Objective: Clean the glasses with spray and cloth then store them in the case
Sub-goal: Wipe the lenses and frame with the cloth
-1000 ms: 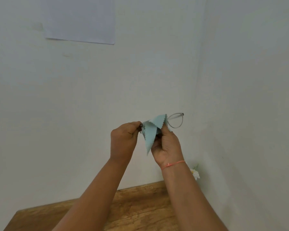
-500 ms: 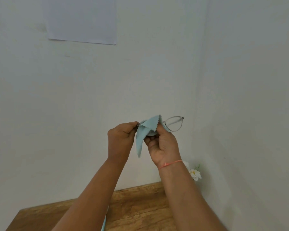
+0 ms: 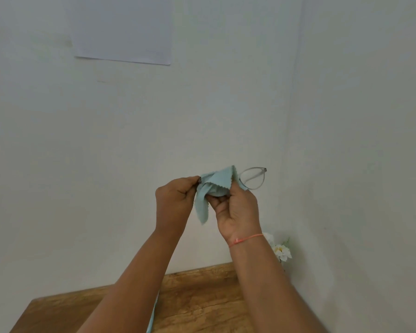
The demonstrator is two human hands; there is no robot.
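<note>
Above the bench's (image 3: 202, 292) far edge, left grip (image 3: 175, 203) pinches the glasses (image 3: 253, 179), right grip (image 3: 238, 210) pinches cloth (image 3: 216, 183) round one lens; hard rubbing could bend the frame.

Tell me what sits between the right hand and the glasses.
Only the light blue cloth: the right hand pinches it over one lens of the glasses. The left hand holds the frame's other end directly.
</note>
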